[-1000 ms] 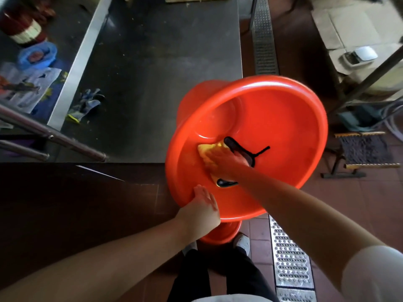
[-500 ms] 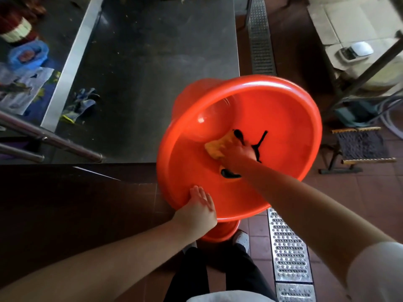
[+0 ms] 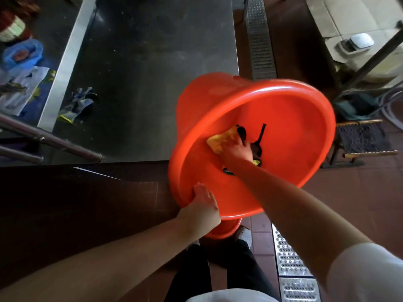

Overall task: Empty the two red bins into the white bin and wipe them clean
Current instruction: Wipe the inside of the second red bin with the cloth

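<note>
A bright orange-red bin (image 3: 290, 118), plain and glossy, holds a yellow cloth (image 3: 221, 140) edged in black. The table (image 3: 152, 62) is dull grey steel, with blue-and-yellow gloves (image 3: 76, 106) on it; the floor (image 3: 359, 203) is reddish-brown tile.

Head cam, wide-angle, looks steeply down, close, prob. standing height.

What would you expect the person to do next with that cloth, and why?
Probably sweep the yellow cloth on across the inner wall of the tilted red bin. The right hand presses it there, the left hand grips the near rim, and much of the inside lies beyond the cloth.
</note>
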Available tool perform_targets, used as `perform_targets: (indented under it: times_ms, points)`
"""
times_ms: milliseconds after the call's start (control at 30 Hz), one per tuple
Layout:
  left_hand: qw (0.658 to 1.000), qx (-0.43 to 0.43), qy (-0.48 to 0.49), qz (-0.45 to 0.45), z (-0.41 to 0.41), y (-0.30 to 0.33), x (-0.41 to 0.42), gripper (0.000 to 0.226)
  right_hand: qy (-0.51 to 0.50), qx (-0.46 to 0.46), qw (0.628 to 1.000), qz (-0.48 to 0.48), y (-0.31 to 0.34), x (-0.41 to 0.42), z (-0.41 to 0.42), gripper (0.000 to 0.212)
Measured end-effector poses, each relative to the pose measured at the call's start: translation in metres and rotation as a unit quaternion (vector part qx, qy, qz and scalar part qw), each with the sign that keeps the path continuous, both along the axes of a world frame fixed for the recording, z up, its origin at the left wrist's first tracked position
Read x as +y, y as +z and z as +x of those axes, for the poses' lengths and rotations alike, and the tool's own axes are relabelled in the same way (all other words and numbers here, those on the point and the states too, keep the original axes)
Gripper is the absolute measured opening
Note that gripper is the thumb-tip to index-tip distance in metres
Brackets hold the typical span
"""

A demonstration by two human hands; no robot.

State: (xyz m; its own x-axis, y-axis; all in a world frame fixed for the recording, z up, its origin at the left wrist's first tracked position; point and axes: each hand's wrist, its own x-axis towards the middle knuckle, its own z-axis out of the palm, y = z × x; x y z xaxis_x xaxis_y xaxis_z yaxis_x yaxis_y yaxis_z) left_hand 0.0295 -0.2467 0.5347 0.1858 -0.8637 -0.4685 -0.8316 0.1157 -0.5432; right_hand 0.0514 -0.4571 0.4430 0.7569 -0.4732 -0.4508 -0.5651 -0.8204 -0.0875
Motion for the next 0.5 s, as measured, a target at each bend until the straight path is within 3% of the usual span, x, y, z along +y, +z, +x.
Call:
perform_targets:
  times_ms: [167,233,367,500]
  points:
    - [0.999,0.035,0.031,-0.013,0.000,-0.007,0.002,0.045,0.081,-0.013,0.996,0.040,-0.003,0.041,-0.018,0.074]
    - [0.998,0.045,0.036,-0.026,0.000,-0.007,0.001,0.048,0.087,-0.005,0.996,0.016,0.000,0.018,-0.032,0.070]
    - [0.998,0.058,0.023,-0.015,-0.003,0.001,-0.003,0.047,-0.009,-0.010,1.000,0.001,0.010,0.024,-0.035,0.058]
    - [0.999,0.031,-0.029,0.007,0.002,0.009,0.000,0.040,0.029,-0.022,0.996,0.081,0.020,0.066,-0.041,0.085]
